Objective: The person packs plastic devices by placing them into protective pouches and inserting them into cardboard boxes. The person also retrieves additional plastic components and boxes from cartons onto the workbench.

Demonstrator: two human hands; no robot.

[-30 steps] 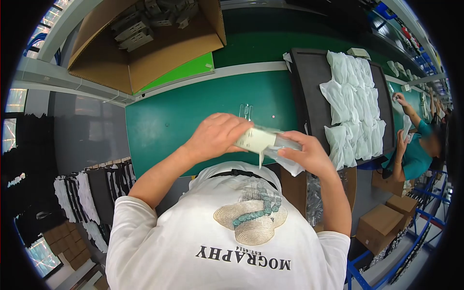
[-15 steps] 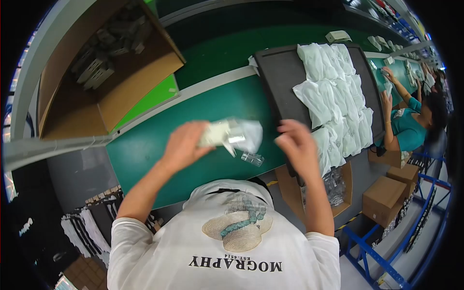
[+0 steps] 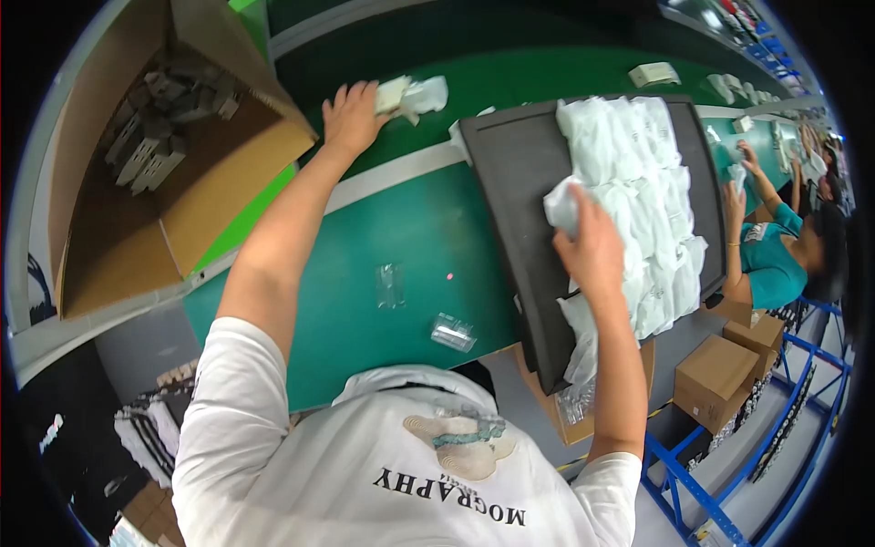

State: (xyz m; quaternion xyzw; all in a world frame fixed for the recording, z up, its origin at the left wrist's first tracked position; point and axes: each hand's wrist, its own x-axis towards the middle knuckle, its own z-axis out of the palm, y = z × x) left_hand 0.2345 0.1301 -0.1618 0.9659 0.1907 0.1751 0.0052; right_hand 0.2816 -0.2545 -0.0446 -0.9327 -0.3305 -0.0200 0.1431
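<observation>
My left hand [image 3: 351,118] is stretched far out over the green belt, its fingers spread. Thumb and forefinger are at the near end of a cream-coloured block [image 3: 394,95], which has a translucent bag [image 3: 426,93] at its other end. On the dark tray, my right hand [image 3: 592,244] has its fingers closed round the left end of a white wrapped packet [image 3: 562,206]. Several similar white packets [image 3: 629,137] lie in rows on the dark tray [image 3: 510,182].
Two clear plastic pieces [image 3: 453,333] lie on the green worktable [image 3: 337,337]. A cardboard box [image 3: 246,146] with several grey-white parts stands at the left. Cartons [image 3: 720,378] and a blue rack [image 3: 702,483] are at the lower right. A co-worker [image 3: 775,246] works beyond the tray.
My left hand has carried the cream block and bag from above the worktable up to the belt. My right hand has moved up onto a packet on the tray.
</observation>
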